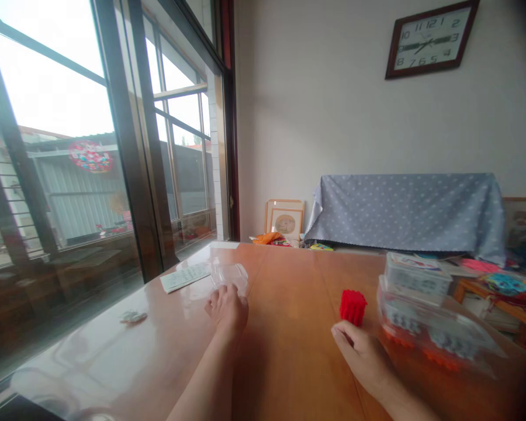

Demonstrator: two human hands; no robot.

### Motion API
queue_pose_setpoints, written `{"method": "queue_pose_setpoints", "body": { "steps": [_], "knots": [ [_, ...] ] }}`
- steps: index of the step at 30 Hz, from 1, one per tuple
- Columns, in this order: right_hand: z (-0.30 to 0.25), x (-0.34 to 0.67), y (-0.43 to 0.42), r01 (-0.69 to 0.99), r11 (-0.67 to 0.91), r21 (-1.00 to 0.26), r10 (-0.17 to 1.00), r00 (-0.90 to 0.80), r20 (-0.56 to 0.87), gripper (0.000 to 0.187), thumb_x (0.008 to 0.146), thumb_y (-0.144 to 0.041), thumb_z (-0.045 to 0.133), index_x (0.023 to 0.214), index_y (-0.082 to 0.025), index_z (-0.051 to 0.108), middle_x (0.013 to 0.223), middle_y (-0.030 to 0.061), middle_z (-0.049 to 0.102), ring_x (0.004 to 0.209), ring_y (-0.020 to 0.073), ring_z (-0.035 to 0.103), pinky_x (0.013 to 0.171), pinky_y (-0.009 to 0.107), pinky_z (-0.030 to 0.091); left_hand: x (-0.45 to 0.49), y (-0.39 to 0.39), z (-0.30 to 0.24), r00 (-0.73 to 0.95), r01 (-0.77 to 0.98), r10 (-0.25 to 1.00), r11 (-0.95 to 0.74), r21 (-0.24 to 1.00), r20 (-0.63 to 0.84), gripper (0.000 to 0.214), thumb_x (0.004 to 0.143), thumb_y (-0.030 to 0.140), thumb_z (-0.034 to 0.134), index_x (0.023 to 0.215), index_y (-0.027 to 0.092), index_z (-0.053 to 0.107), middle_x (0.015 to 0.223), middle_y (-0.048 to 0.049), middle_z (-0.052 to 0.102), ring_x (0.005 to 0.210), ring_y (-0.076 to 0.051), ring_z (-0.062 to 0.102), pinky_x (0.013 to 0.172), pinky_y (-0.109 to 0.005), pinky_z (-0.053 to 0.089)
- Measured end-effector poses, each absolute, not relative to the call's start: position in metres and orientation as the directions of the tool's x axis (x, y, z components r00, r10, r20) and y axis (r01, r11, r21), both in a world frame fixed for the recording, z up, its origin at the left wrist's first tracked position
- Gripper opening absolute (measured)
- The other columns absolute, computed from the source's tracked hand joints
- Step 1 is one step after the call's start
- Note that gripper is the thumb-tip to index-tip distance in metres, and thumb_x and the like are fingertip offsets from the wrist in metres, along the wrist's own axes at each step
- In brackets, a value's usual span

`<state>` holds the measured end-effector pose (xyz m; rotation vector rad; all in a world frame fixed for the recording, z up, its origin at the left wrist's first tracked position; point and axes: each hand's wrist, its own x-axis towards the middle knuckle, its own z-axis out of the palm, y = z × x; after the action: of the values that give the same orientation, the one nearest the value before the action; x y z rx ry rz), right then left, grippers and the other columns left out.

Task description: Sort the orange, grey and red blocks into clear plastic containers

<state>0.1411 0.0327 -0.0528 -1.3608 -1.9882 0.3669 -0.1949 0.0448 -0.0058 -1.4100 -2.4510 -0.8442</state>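
Observation:
My left hand reaches forward over the wooden table, its fingers curled on the near edge of a clear plastic container lid. My right hand rests on the table with its fingers loosely curled and nothing visible in them, just short of a small red block cube. To the right of the cube stand stacked clear plastic boxes with grey and orange pieces inside.
A printed paper slip lies beside the lid and a small white crumpled scrap near the window side. Large windows run along the left. Behind the table are a cloth-covered piece of furniture, framed pictures and a cluttered side table.

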Motion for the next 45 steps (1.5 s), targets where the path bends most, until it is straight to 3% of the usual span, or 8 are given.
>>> {"method": "queue_pose_setpoints", "body": {
  "steps": [13, 23, 28, 38, 45],
  "knots": [
    [-0.056, 0.129, 0.033, 0.675, 0.434, -0.596, 0.890, -0.220, 0.399, 0.035, 0.099, -0.042, 0.041, 0.072, -0.022, 0.053, 0.063, -0.0030, 0.054, 0.060, 0.0141, 0.048, 0.060, 0.025, 0.034, -0.174, 0.043, -0.001, -0.279, 0.954, 0.845, 0.191, 0.230, 0.456, 0.036, 0.085, 0.011, 0.045, 0.109, 0.025, 0.068, 0.114, -0.0074, 0.070, 0.116, -0.028, 0.054, 0.111, -0.053, 0.016],
    [-0.053, 0.125, 0.034, 0.663, 0.406, -0.629, 0.903, -0.184, 0.389, 0.031, 0.097, -0.038, 0.043, 0.071, -0.021, 0.053, 0.062, -0.0043, 0.052, 0.061, 0.0133, 0.047, 0.059, 0.025, 0.031, -0.107, 0.020, 0.011, 0.173, 0.969, 0.879, -0.233, 0.083, 0.444, 0.040, 0.092, 0.013, 0.044, 0.122, 0.027, 0.067, 0.111, -0.0078, 0.071, 0.103, -0.028, 0.063, 0.093, -0.044, 0.036],
    [-0.050, 0.125, 0.032, 0.662, 0.403, -0.632, 0.904, -0.183, 0.386, 0.030, 0.097, -0.037, 0.044, 0.072, -0.021, 0.052, 0.062, -0.0051, 0.052, 0.059, 0.0124, 0.047, 0.060, 0.025, 0.031, -0.090, 0.012, 0.010, 0.306, 0.907, 0.835, -0.401, 0.126, 0.457, 0.035, 0.098, 0.016, 0.042, 0.120, 0.026, 0.067, 0.112, -0.0061, 0.073, 0.097, -0.025, 0.065, 0.089, -0.039, 0.041],
    [-0.051, 0.124, 0.033, 0.648, 0.402, -0.647, 0.907, -0.187, 0.376, 0.031, 0.097, -0.038, 0.043, 0.073, -0.021, 0.053, 0.063, -0.0044, 0.053, 0.061, 0.0131, 0.048, 0.061, 0.024, 0.032, -0.102, 0.014, 0.010, 0.251, 0.893, 0.775, -0.416, 0.170, 0.580, 0.027, 0.103, 0.031, 0.044, 0.113, 0.030, 0.069, 0.111, -0.0038, 0.074, 0.098, -0.024, 0.068, 0.090, -0.040, 0.042],
    [-0.049, 0.125, 0.033, 0.651, 0.398, -0.646, 0.910, -0.193, 0.367, 0.030, 0.096, -0.037, 0.045, 0.072, -0.021, 0.055, 0.062, -0.0041, 0.054, 0.060, 0.0127, 0.047, 0.061, 0.025, 0.033, -0.110, 0.016, 0.014, 0.128, 0.938, 0.808, -0.286, 0.193, 0.575, 0.031, 0.103, 0.043, 0.045, 0.107, 0.032, 0.074, 0.110, -0.0037, 0.076, 0.115, -0.028, 0.063, 0.110, -0.053, 0.029]
  ]
}}
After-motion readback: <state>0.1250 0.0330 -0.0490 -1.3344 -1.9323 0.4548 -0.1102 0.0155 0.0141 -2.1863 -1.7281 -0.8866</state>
